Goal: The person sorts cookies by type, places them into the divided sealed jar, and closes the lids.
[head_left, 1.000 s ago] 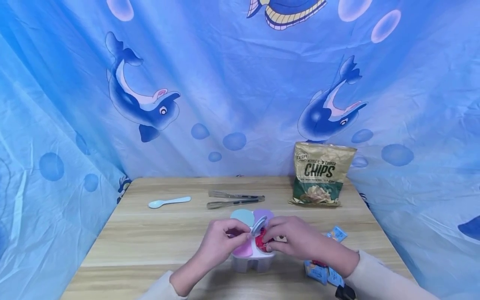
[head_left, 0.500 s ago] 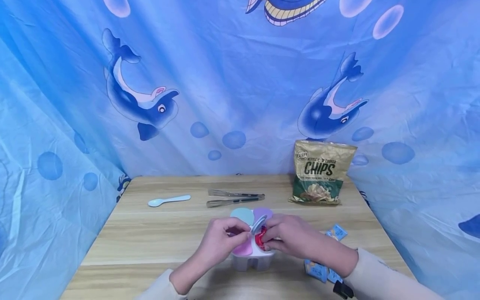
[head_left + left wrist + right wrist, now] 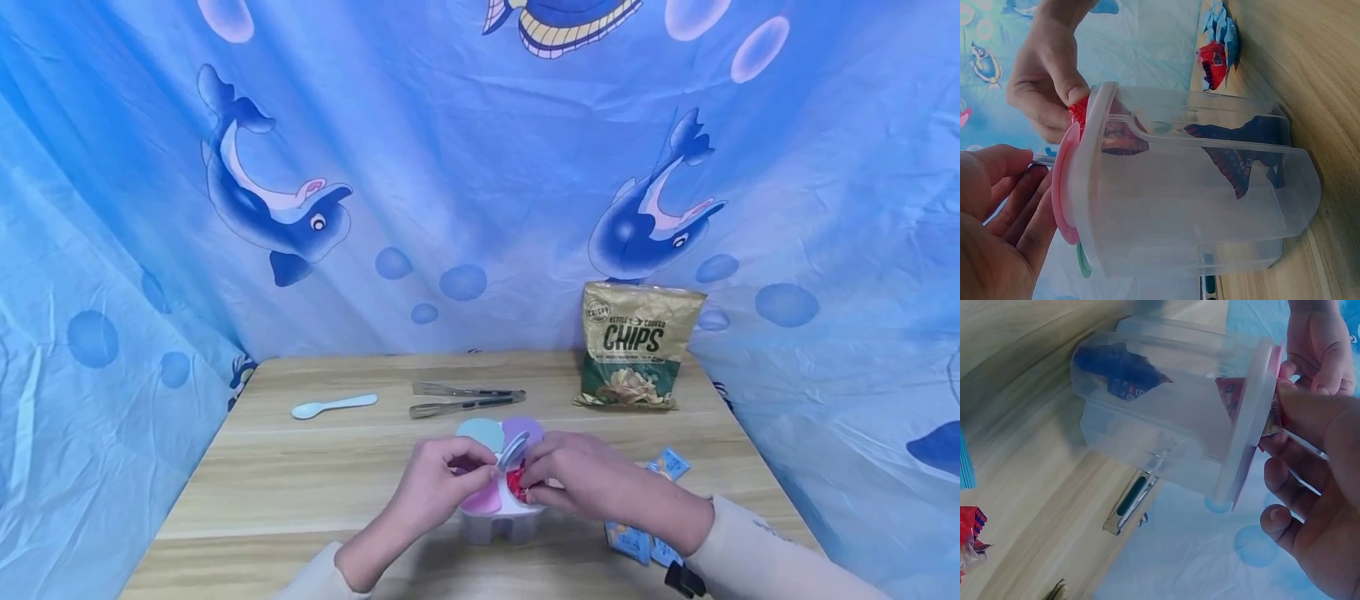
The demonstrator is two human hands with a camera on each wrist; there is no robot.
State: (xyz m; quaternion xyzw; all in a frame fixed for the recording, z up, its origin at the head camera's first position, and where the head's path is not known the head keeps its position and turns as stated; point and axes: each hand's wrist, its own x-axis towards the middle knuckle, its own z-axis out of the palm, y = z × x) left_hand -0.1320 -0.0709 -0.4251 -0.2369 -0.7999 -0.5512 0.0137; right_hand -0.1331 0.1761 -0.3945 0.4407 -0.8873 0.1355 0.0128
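A clear box (image 3: pixel 500 528) with a white top and several round coloured lids stands at the table's front middle. My left hand (image 3: pixel 438 479) pinches a pale blue-grey lid (image 3: pixel 513 450), which is tilted up off its opening. With thumb and fingers, my right hand (image 3: pixel 581 475) pinches a red snack packet (image 3: pixel 516 482) at that opening. Through the clear wall in the left wrist view, the packet's lower end (image 3: pixel 1124 140) hangs inside. A dark blue packet (image 3: pixel 1235 140) lies at the box's bottom. The pink lid (image 3: pixel 1067 184) lies flat under my left fingers.
Blue snack packets (image 3: pixel 628 542) lie beneath my right forearm, another (image 3: pixel 669 464) farther back. The right wrist view shows a loose red packet (image 3: pixel 969 528). Behind the box are metal tongs (image 3: pixel 468 402), a pale blue spoon (image 3: pixel 333 406) and a chips bag (image 3: pixel 637 346).
The red packet shows slightly less above the box top, under my right fingers. My left hand keeps the lid raised. The head view has shifted slightly.
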